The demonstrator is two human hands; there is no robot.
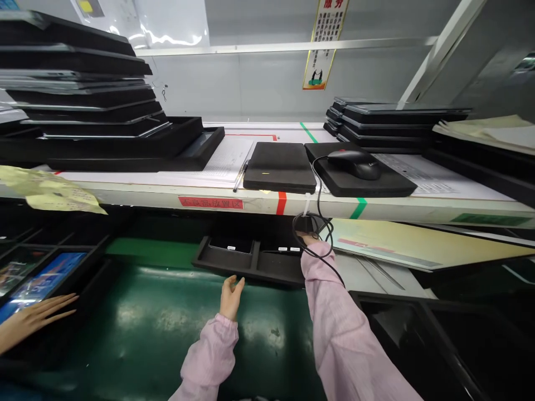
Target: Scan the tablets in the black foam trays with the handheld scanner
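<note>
Under the shelf (259, 203), the tray (251, 272) already holds screens (240, 244), left hand (231, 298) open nearby, right hand (308, 239) too hidden to tell.

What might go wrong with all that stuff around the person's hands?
Loops of black cable hang in front of the right hand, so the right sleeve might snag them and tug the mouse off its block.

The left hand is close to the divided tray; a bump might jolt the flat pieces inside.

The tall, uneven stack might slide if the shelf is knocked.
</note>
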